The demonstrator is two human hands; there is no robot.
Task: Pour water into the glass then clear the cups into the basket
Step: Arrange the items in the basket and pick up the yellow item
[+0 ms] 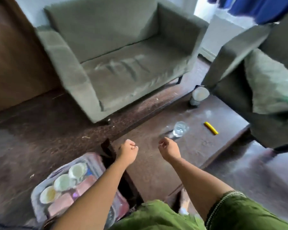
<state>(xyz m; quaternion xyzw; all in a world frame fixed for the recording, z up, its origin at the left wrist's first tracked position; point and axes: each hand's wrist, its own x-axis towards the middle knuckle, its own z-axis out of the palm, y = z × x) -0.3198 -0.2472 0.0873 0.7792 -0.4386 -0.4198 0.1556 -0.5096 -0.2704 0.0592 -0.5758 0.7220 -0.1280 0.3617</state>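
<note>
A clear glass (179,129) with water in it stands on the low brown table (156,166). Three pale cups (61,182) sit in a row inside the pinkish basket (40,188) on the floor at lower left. My left hand (127,150) is curled into a loose fist above the table's left edge, just beyond the basket, and holds nothing. My right hand (169,148) hangs over the table just short of the glass, fingers curled shut and empty. A metal jug (199,97) stands at the table's far end.
A yellow stick-like object (211,128) lies on the table right of the glass. A grey-green armchair (116,60) stands beyond the table, and a second one (263,83) with a cushion crowds the right side. Dark carpet lies around.
</note>
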